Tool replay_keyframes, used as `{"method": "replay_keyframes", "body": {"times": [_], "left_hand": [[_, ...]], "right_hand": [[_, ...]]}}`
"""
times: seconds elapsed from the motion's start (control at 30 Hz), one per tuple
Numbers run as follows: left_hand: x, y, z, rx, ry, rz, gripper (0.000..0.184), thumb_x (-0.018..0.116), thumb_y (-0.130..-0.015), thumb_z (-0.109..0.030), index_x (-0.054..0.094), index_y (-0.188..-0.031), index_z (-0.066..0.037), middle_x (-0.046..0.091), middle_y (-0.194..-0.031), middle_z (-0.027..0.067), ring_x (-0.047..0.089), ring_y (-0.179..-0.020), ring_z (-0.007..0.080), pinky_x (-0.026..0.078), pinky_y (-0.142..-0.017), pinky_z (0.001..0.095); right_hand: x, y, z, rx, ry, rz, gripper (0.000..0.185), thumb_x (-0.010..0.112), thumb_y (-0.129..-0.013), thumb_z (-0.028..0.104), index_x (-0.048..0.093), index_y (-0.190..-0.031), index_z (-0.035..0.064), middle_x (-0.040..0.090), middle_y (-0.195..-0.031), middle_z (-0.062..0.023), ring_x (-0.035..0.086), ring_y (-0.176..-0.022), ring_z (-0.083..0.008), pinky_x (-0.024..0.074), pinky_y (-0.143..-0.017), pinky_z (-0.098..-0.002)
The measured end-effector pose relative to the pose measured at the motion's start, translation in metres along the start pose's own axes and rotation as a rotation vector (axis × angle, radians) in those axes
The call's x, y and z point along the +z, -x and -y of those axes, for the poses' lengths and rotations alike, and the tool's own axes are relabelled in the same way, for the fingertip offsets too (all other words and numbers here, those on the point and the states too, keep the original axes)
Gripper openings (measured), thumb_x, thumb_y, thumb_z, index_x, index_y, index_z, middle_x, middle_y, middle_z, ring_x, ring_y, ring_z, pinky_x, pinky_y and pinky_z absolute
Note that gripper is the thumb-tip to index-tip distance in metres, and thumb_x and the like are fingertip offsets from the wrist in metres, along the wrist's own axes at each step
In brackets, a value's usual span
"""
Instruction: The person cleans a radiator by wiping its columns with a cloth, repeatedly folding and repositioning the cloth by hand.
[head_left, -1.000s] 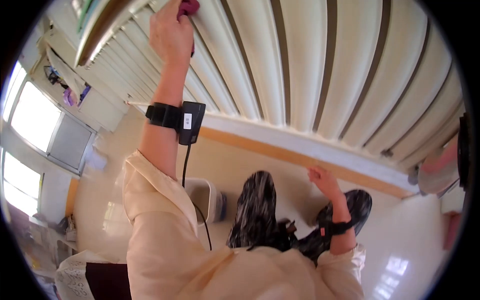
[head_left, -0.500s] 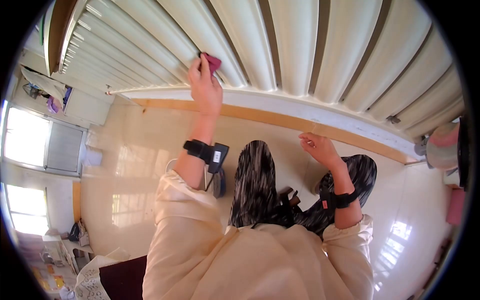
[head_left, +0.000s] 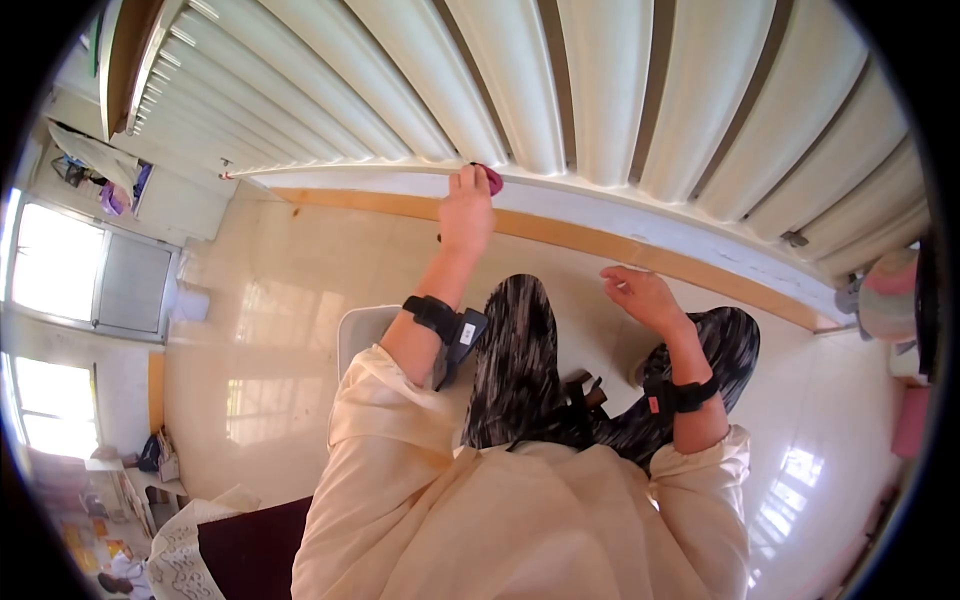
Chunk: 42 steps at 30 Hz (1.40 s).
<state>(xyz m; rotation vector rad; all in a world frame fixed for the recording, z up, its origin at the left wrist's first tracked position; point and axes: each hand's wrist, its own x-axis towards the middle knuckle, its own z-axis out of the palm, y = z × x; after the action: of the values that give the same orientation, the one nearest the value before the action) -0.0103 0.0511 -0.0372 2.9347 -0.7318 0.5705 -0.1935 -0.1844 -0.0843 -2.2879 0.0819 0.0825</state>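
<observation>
My left hand [head_left: 467, 218] is closed on a dark red cloth [head_left: 491, 180], pressed at the lower edge of a cream ribbed radiator [head_left: 530, 90]. Part of the cloth is hidden behind my fingers. My right hand [head_left: 643, 298] hovers by my right knee, its fingers loosely bent and apart with nothing in them. Both wrists carry black straps, and the left one has a small black device [head_left: 462, 330] on it.
Below the radiator runs a wooden baseboard strip [head_left: 560, 235] above shiny floor tiles [head_left: 250, 290]. A white stool-like edge [head_left: 350, 335] shows by my left arm. A white bin [head_left: 190, 302] stands far left; a pink rounded object [head_left: 890, 290] is at the right.
My left hand has moved down and to the right along the radiator, bringing the cloth from between the ribs to the bottom rail. The right hand has barely moved.
</observation>
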Motion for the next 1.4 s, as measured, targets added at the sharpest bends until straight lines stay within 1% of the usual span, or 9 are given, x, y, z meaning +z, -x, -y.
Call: {"method": "replay_keyframes", "body": {"times": [0.17,0.3,0.4,0.47,0.57,0.67,0.77,0.93,1.4], "left_hand": [[-0.009,0.02,-0.038,0.133,0.226,-0.02,0.055,0.057,-0.076,-0.002,0.048,-0.129,-0.011,0.048,-0.113,0.0063,0.051,-0.1,0.0266,0.053,-0.073,0.0365],[0.0,0.04,-0.055,0.333,0.475,-0.023,0.051,0.062,-0.07,0.001,0.056,-0.119,-0.011,0.055,-0.105,0.0062,0.055,-0.096,0.0291,0.053,-0.072,0.0325],[-0.003,0.043,-0.06,0.102,0.974,0.185,0.043,0.063,-0.075,0.001,0.057,-0.117,-0.006,0.062,-0.103,0.0054,0.06,-0.095,0.0259,0.052,-0.078,0.0302],[-0.051,0.027,-0.058,-0.498,1.795,0.424,0.037,0.064,-0.083,-0.004,0.055,-0.119,-0.002,0.064,-0.103,0.0061,0.061,-0.095,0.0196,0.049,-0.083,0.029],[-0.134,-0.012,-0.052,-0.465,1.946,-0.039,0.035,0.062,-0.086,-0.007,0.054,-0.12,0.001,0.063,-0.103,0.0058,0.059,-0.096,0.0138,0.048,-0.086,0.0294],[-0.228,-0.055,-0.047,-0.056,1.697,-0.588,0.046,0.065,-0.085,-0.007,0.047,-0.126,-0.001,0.057,-0.113,0.0074,0.055,-0.1,0.0141,0.044,-0.089,0.0294],[-0.27,-0.111,-0.04,0.35,0.695,-1.21,0.049,0.062,-0.083,-0.007,0.043,-0.127,0.002,0.038,-0.135,0.0201,0.042,-0.121,0.0322,0.034,-0.101,0.0371],[-0.245,-0.149,-0.053,0.464,0.055,-0.989,0.056,0.062,-0.081,-0.007,0.041,-0.133,-0.002,0.033,-0.142,0.0197,0.03,-0.131,0.0385,0.028,-0.107,0.0445],[-0.262,-0.169,-0.03,0.541,0.015,-1.147,0.047,0.053,-0.077,0.004,0.056,-0.122,-0.008,0.047,-0.135,0.009,0.042,-0.125,0.0301,0.04,-0.098,0.0408]], "right_hand": [[0.0,0.0,-0.002,0.0,-0.007,0.01,0.029,0.058,-0.084,0.027,0.063,-0.109,0.014,0.068,-0.089,-0.0102,0.066,-0.081,-0.0282,0.0511,-0.076,-0.0369],[-0.002,0.001,-0.007,0.04,0.008,0.009,0.029,0.057,-0.084,0.028,0.063,-0.109,0.0137,0.068,-0.09,-0.0104,0.066,-0.083,-0.0281,0.0508,-0.076,-0.0376],[0.003,0.005,-0.02,-0.001,0.081,-0.012,0.03,0.057,-0.084,0.029,0.064,-0.108,0.0114,0.067,-0.095,-0.013,0.065,-0.085,-0.0302,0.0505,-0.078,-0.0373],[0.013,-0.001,-0.042,-0.074,0.21,-0.047,0.03,0.059,-0.084,0.03,0.065,-0.106,0.0098,0.066,-0.099,-0.0149,0.064,-0.088,-0.0322,0.0501,-0.08,-0.0362],[0.009,0.0,-0.029,-0.061,0.208,-0.09,0.026,0.059,-0.083,0.027,0.066,-0.103,0.0119,0.067,-0.095,-0.0139,0.065,-0.086,-0.0311,0.051,-0.078,-0.0357],[0.005,0.003,-0.025,-0.027,0.022,-0.074,0.025,0.059,-0.082,0.025,0.066,-0.103,0.0127,0.068,-0.089,-0.0117,0.067,-0.081,-0.0285,0.0521,-0.075,-0.0355],[0.004,0.004,-0.022,-0.084,0.045,-0.123,0.024,0.059,-0.081,0.022,0.066,-0.102,0.0124,0.068,-0.085,-0.0101,0.067,-0.076,-0.0263,0.0528,-0.072,-0.0347],[0.005,0.005,-0.024,-0.099,0.062,-0.139,0.024,0.06,-0.081,0.024,0.066,-0.102,0.013,0.068,-0.083,-0.0099,0.067,-0.077,-0.026,0.0524,-0.072,-0.0349],[0.002,0.012,-0.02,-0.12,0.114,-0.075,0.026,0.057,-0.082,0.027,0.065,-0.104,0.015,0.068,-0.084,-0.009,0.065,-0.08,-0.0291,0.0516,-0.075,-0.0377]]}}
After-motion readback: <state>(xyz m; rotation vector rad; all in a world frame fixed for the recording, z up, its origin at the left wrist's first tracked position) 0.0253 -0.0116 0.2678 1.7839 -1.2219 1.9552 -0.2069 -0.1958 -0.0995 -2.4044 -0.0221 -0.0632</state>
